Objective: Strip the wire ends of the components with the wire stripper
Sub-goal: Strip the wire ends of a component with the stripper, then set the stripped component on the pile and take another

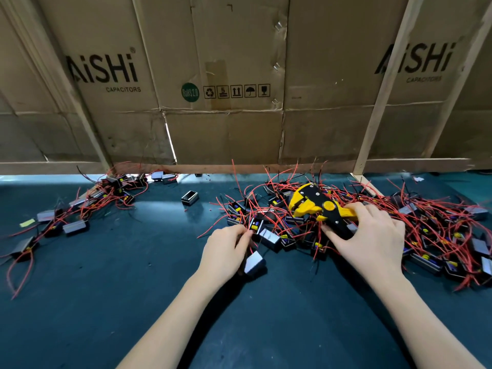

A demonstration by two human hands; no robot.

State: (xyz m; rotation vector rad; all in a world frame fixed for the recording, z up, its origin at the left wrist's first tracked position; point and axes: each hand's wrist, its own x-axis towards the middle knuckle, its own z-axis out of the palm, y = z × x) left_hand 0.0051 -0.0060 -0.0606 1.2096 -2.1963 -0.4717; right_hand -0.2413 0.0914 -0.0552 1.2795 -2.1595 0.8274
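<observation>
My right hand [372, 235] grips the handles of a yellow and black wire stripper [316, 206], whose jaws point up and left over a big heap of boxed components with red wires [426, 227]. My left hand [225, 249] pinches the wires of one grey box-shaped component [254, 262], which hangs tilted just below the fingers at the heap's near left edge. The stripper's jaws are apart from that component's wires.
A second, smaller pile of components with red wires [80, 209] lies at the left on the dark green table mat [133, 302]. One lone open box [189, 197] sits between the piles. A cardboard wall [226, 75] with wooden slats closes the back.
</observation>
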